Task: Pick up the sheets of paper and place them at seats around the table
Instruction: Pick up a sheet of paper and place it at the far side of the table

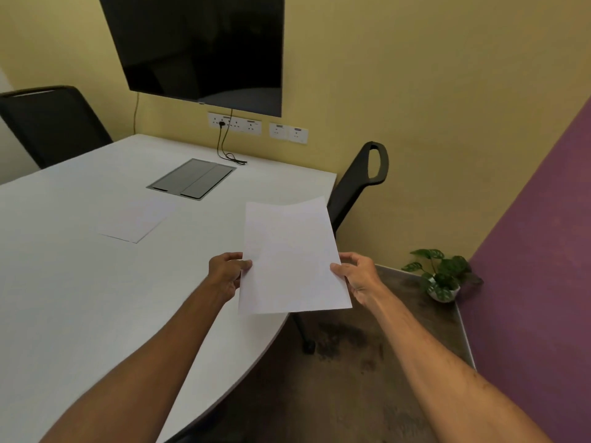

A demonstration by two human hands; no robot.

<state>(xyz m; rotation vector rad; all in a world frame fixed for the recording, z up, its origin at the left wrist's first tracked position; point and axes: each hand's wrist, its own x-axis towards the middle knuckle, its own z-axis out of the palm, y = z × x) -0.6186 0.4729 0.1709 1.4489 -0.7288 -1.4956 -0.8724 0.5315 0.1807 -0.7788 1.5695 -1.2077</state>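
Head view. Both hands raised over the near right edge of the white table (64, 282). Left hand (225, 276) pinching the left edge of a held sheet (292, 257), thumb on top, fingers curled underneath. Right hand (358, 278) pinching the right edge of the same sheet, thumb on top, fingers behind. Held sheet blank white, lifted clear of the tabletop, tilted slightly, its far edge faintly bowed; near right corner hanging past the table edge over the floor (367, 394).

Second sheet (134, 220) lying flat on the table, left of the held sheet and farther from the camera, apart from both hands. Just beyond it, a grey cable hatch (192, 179) set flush in the tabletop, lids down.

Far left: black chair (51, 123) behind the table. Far right: another black chair (361, 180) tucked at the table's right edge, looped top visible, partly hidden behind the held sheet.

Far wall yellow, dark screen (198, 43) mounted on it; row of sockets (256, 126) below, one black cable (225, 145) plugged in and trailing onto the table. Small potted plant (439, 276) on the floor in the right corner, against the purple wall (543, 251).
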